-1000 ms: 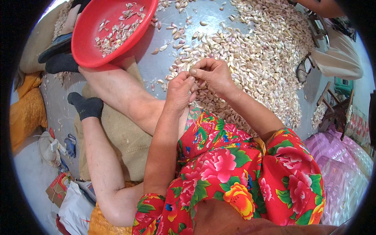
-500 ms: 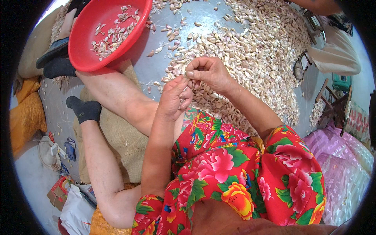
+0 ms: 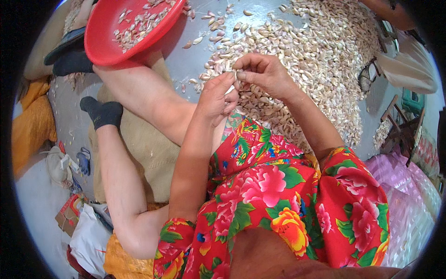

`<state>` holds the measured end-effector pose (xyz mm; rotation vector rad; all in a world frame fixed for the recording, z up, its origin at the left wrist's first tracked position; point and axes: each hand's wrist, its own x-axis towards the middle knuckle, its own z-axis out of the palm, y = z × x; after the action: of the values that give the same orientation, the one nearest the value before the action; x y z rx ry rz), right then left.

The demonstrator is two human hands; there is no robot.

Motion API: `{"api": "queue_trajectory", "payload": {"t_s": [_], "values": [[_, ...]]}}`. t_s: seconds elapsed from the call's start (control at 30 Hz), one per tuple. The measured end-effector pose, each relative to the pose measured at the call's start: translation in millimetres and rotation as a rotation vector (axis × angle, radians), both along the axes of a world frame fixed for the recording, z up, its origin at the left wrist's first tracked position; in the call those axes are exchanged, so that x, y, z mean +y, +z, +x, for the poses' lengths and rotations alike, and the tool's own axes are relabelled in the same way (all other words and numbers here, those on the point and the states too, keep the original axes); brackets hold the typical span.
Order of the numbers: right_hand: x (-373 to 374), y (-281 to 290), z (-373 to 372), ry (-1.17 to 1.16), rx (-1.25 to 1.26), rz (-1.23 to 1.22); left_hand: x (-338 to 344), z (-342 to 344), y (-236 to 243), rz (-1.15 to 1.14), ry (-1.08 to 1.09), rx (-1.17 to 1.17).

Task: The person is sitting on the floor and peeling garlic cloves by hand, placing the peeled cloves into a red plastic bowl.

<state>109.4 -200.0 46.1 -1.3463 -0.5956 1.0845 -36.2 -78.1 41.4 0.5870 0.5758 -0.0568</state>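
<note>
My left hand [image 3: 219,97], fingers curled and thumb raised, grips a small pale piece [image 3: 230,89] that looks like a garlic clove. My right hand [image 3: 260,74] meets it at the fingertips, thumb and forefinger pinched on that same piece, partly hidden by the fingers. Beneath and beyond both hands spreads a wide heap of garlic cloves [image 3: 306,56]. A red plastic basin [image 3: 100,35] holding loose cloves and skins rests at the upper left, beside my sock-covered foot and bare leg.
A burlap sack [image 3: 153,153] lies under my legs. Orange sacks [image 3: 35,123], a pale cord bundle [image 3: 60,167] and bags sit leftward. At right are a wooden stool [image 3: 395,121], a teal container [image 3: 412,101] and pink plastic sheeting [image 3: 395,186]. Another person's arm [image 3: 385,10] shows top right.
My hands have shifted up and to the right in the picture, still together at the fingertips. The surroundings also shift slightly with the view.
</note>
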Motion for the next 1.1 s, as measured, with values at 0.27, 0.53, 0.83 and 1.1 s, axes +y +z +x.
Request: {"api": "queue_trajectory", "payload": {"t_s": [0.27, 0.53, 0.83, 1.1], "values": [[-11.0, 9.3, 7.3, 0.122, -1.187, -0.308, 6.2, -2.5, -8.1, 0.048, -0.059, 0.046], [-14.0, 1.8, -19.8, 0.063, -0.858, -0.039, 1.4, 2.2, -8.2, 0.149, -0.061, 0.106], [-23.2, 1.4, -26.5, -0.009, -0.87, -0.137, 3.3, -1.2, -7.5, 0.214, -0.072, 0.092], [-25.9, -5.6, -13.0, -0.044, -0.982, -0.356, 9.8, -5.2, -10.7, 0.116, 0.22, -0.008]]}}
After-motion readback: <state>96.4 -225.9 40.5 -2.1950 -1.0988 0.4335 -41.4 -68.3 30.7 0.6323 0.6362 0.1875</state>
